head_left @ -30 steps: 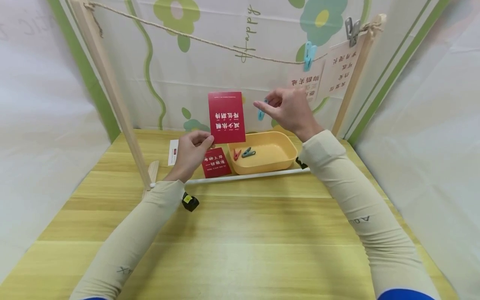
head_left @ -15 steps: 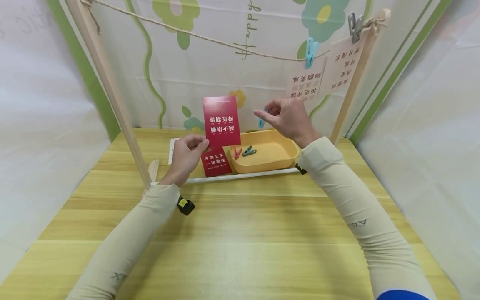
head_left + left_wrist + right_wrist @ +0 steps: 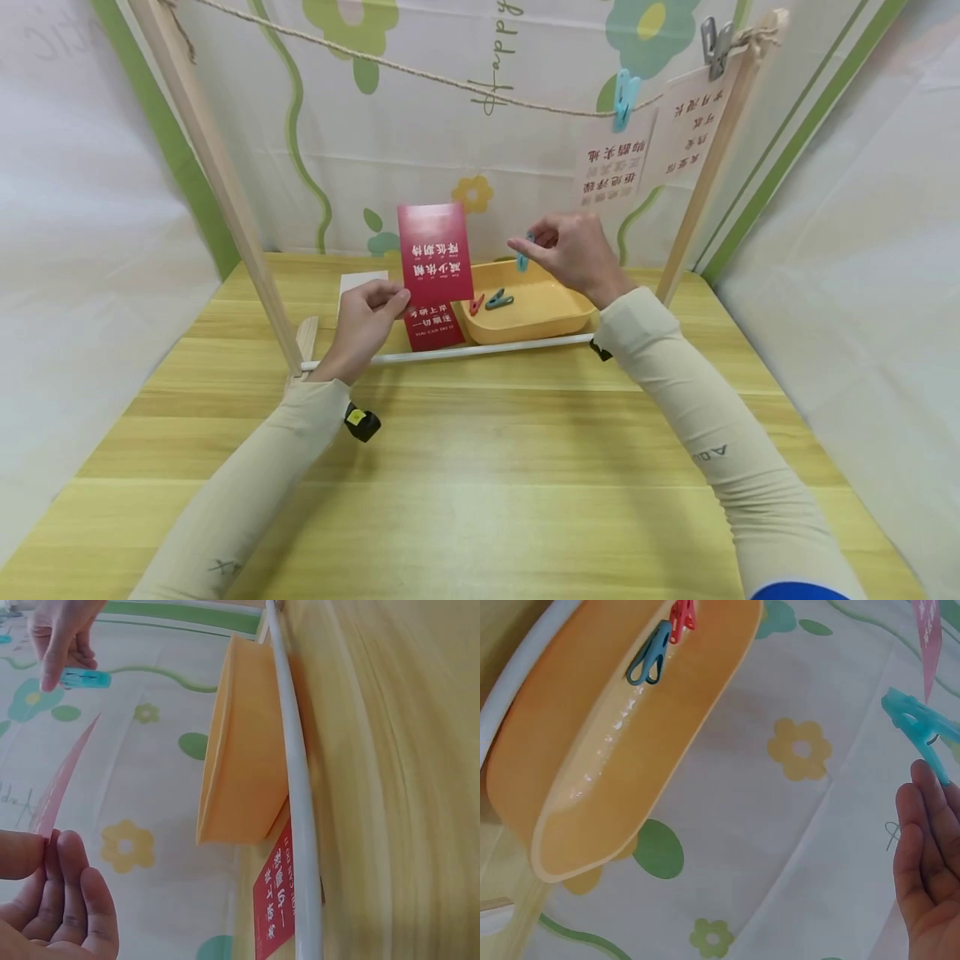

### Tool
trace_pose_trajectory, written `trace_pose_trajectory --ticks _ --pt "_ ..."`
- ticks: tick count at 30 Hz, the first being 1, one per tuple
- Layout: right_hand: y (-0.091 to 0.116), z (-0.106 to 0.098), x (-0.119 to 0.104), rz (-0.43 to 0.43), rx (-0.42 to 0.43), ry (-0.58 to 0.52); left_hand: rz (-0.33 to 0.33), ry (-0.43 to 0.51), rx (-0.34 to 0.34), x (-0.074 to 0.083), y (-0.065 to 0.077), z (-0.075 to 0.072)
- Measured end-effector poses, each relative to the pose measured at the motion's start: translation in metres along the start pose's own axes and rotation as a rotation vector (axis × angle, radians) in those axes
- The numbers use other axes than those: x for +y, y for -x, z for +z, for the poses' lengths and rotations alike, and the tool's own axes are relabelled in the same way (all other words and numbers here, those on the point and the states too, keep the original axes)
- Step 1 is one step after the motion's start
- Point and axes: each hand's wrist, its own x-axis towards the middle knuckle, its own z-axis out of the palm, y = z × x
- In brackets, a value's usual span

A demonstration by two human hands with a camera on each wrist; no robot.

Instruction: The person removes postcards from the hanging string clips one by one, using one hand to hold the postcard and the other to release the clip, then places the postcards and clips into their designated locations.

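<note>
My left hand (image 3: 367,321) pinches a red card (image 3: 433,254) with white lettering by its lower left corner, holding it up in the air. In the left wrist view the card is seen nearly edge-on, between thumb and fingers (image 3: 71,877). To the right, my right hand (image 3: 581,254) pinches a light blue clothespin (image 3: 524,252) above the yellow basin (image 3: 525,332). The right wrist view shows this clothespin (image 3: 915,724) at the fingertips, near the red card's tip. A gap separates card and clothespin in the head view.
A rope (image 3: 420,82) spans two wooden posts. Two pale cards hang at its right end, by a blue clothespin (image 3: 625,100) and a grey clip (image 3: 716,48). Red and teal clothespins (image 3: 498,300) lie in the basin. Another red card (image 3: 435,327) lies behind a white bar (image 3: 480,351).
Both hands have lowered in the head view. The left hand with the red card has also drifted left, while the right hand keeps its pinch on the clothespin.
</note>
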Motion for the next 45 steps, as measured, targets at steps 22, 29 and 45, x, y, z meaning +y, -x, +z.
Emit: trace_pose_trajectory --ticks 22,29,45 --pt "0.016 0.024 0.013 -0.008 -0.048 -0.022 -0.083 -0.085 -0.030 -0.027 0.023 -0.022" --pt "0.020 0.032 0.015 0.026 -0.089 -0.023 -0.098 -0.084 -0.035 -0.037 0.029 -0.027" --pt "0.027 0.052 0.025 0.036 -0.126 -0.038 -0.130 -0.079 -0.014 -0.047 0.040 -0.052"
